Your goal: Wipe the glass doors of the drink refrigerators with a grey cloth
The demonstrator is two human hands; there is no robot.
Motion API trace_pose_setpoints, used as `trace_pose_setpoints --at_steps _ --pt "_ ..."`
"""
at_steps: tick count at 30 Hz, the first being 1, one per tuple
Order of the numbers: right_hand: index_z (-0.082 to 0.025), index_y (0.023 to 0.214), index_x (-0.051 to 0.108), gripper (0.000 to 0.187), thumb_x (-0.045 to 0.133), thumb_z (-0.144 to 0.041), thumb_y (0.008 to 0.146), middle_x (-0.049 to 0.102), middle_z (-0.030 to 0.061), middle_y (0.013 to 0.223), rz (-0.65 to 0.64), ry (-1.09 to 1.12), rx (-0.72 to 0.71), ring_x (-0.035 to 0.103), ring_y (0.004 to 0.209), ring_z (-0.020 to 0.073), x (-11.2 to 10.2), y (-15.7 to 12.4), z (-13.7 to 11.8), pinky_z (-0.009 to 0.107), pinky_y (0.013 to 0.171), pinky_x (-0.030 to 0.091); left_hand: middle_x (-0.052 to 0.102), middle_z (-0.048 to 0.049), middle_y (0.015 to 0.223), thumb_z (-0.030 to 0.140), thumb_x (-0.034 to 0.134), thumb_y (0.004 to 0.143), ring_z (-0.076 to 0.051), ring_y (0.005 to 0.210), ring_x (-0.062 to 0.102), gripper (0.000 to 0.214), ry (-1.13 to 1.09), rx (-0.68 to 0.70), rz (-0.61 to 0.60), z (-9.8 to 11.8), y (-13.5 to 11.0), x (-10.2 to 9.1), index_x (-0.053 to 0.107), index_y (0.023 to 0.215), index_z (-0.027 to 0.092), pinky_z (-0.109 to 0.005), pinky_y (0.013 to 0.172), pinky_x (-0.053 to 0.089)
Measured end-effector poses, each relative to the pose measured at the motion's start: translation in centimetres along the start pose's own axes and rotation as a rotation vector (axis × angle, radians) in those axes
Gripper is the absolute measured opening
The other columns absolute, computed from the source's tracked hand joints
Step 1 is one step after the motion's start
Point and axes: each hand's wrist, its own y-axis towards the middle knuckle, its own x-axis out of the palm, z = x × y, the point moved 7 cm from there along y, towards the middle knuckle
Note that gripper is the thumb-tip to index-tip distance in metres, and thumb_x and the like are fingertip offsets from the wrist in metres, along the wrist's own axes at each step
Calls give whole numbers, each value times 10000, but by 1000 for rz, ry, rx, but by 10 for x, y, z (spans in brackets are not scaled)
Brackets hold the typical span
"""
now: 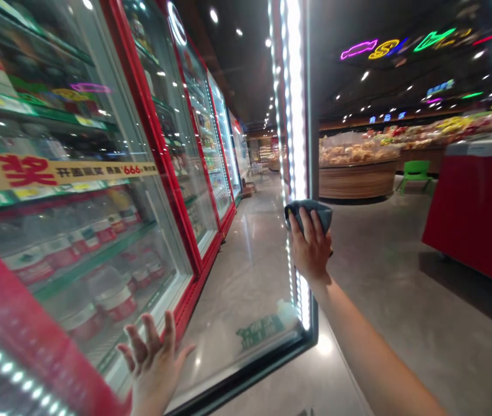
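A glass fridge door (250, 277) stands swung open in front of me, its far edge lined with bright LED strips. My right hand (310, 245) reaches out and presses a grey cloth (321, 212) against that lit edge of the door, fingers laid over the cloth. My left hand (154, 361) is low at the near side, fingers spread, palm flat on the door glass close to the red fridge frame (20, 341).
A row of red-framed drink fridges (176, 144) with bottles runs along the left. A polished aisle floor (384, 277) stretches ahead. A red chest freezer (475, 208) stands at the right, a round wooden food display (356, 173) and a green chair (415, 173) behind.
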Motion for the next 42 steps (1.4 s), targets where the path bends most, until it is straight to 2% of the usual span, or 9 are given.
trace_pose_setpoints --at_steps 4,11,19,23,29,32,37,39,42 --pt "-284 1493 530 518 554 -177 986 580 110 1484 -34 -38 70 481 1392 315 7 -76 -6 516 1171 290 -252 -141 1666 318 740 867 -435 1507 -199 1173 35 -24 -17 6 2 -7 -226 1532 347 -748 1185 80" --pt "-280 1553 441 646 491 -95 937 571 164 1445 -123 -4 286 481 1378 390 19 -227 -22 561 1032 468 -190 -188 1678 357 741 872 -462 1506 -188 1162 51 8 38 8 1 -4 -194 1560 316 -791 1152 82" --pt "-294 1540 459 642 420 -58 944 520 141 1498 -159 -7 328 415 1446 360 23 -308 -19 524 1064 495 -212 -122 1696 426 849 750 -481 1503 -219 1289 -124 85 52 -5 1 14 -116 1601 344 -806 1129 -13" --pt "-307 1476 548 612 402 -41 945 539 109 1480 -191 24 282 442 1434 302 12 -302 -9 464 1098 490 -192 -52 1711 364 833 775 -431 1536 -189 1194 -220 128 168 1 -18 11 -16 1613 400 -744 1168 -64" --pt "-290 1548 444 636 409 -73 952 359 97 1630 -177 65 351 302 1523 292 6 -226 -12 492 1200 387 -18 -42 1734 337 847 762 -425 1557 -112 1158 -257 312 88 10 -42 31 53 1597 451 -765 1146 -102" --pt "-282 1582 378 683 418 -73 933 301 91 1662 -216 51 376 240 1547 311 2 -236 -17 519 1191 395 8 -27 1732 303 831 777 -400 1561 -126 1138 -289 315 99 5 -43 36 49 1589 462 -752 1144 -138" --pt "-267 1413 616 654 417 2 852 525 109 1501 -239 -1 403 445 1427 286 -19 -274 -16 481 1136 459 38 18 1728 177 800 773 -357 1575 -101 1137 -354 278 104 5 -45 37 57 1574 495 -719 1176 -124" --pt "-278 1356 662 619 449 -15 837 575 104 1442 -169 27 432 513 1357 273 -26 -255 -17 486 1144 443 39 30 1726 147 812 743 -355 1579 -81 1170 -365 257 118 7 -45 37 67 1573 501 -708 1187 -113" --pt "-269 1459 561 607 454 -86 890 508 109 1520 -127 188 356 480 1399 259 -23 -214 -39 483 1179 402 39 45 1724 143 827 713 -379 1578 -51 1198 -360 221 116 7 -46 39 70 1563 515 -720 1180 -124"
